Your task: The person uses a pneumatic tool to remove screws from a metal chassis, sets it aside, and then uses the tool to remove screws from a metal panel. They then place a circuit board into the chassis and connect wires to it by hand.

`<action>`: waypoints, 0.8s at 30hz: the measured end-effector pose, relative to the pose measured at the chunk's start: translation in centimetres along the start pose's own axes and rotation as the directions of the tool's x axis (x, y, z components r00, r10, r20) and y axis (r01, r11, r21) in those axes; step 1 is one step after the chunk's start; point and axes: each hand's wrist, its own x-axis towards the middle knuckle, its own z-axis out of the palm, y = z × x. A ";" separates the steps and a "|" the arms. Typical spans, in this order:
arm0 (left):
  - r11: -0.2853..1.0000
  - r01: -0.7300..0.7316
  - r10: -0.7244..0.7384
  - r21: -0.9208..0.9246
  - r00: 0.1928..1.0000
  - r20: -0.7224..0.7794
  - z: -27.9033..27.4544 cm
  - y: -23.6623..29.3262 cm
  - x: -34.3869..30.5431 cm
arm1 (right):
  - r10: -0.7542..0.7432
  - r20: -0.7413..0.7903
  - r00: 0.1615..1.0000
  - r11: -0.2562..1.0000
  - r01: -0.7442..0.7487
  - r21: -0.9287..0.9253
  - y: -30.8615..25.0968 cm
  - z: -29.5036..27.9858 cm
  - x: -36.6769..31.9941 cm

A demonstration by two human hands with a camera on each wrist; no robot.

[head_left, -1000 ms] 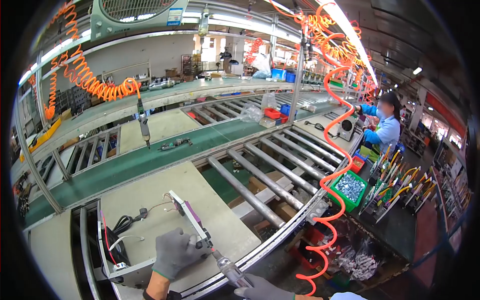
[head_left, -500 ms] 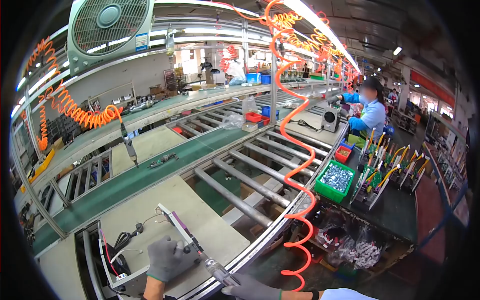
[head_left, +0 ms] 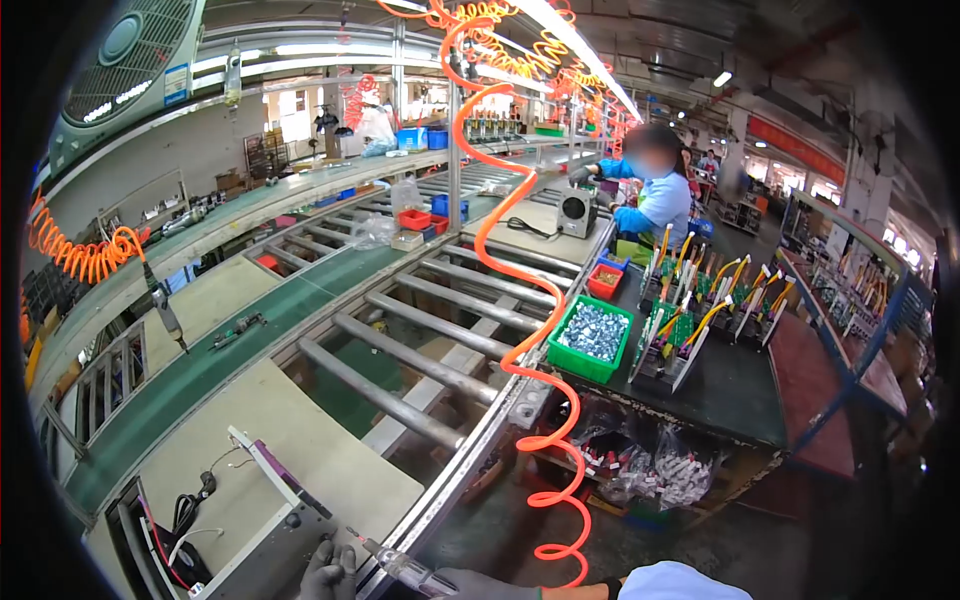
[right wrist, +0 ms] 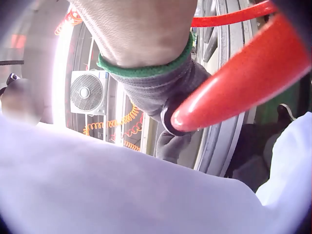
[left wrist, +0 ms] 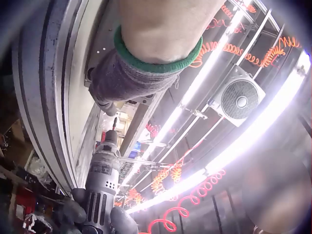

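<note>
My right hand [head_left: 485,583], in a grey glove, grips an air screwdriver [head_left: 405,570] at the bottom of the head view. The driver's bit points at the side of an open metal case [head_left: 275,545]. Beside that case and the bit is my gloved left hand [head_left: 328,572], its fingers bent; I cannot tell whether they pinch anything. In the left wrist view, the screwdriver [left wrist: 102,170] stands with its bit close to the left fingertips. Along the case's upper edge runs a panel with a purple strip [head_left: 275,464]. A black cable [head_left: 187,510] lies inside the case.
A roller conveyor [head_left: 400,340] curves away to the right. An orange coiled hose [head_left: 520,350] hangs before me. Right of it stand a green bin of small metal parts [head_left: 590,340] and several circuit-board assemblies [head_left: 690,320]. Another person [head_left: 655,195] works farther along. A second screwdriver [head_left: 168,315] hangs at left.
The head view has swung right, so the scene shifts left. My left hand has drawn back from the panel's top toward the case's near side; the right hand keeps hold of the air screwdriver.
</note>
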 end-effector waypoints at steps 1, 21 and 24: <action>1.000 0.017 -0.017 0.007 1.000 -0.018 0.7 -0.1 -0.3 | -0.002 -0.002 1.000 1.000 0.002 0.001 -0.2 -0.1 -0.1; 0.911 -0.112 0.201 0.397 0.961 -0.190 -1.6 -1.1 2.9 | -0.008 0.074 0.997 0.994 0.016 -0.109 1.6 -0.3 0.7; 0.882 -0.163 0.277 0.442 0.939 -0.206 -0.5 -1.3 3.0 | -0.006 0.081 0.997 0.988 0.019 -0.154 2.0 -0.2 1.0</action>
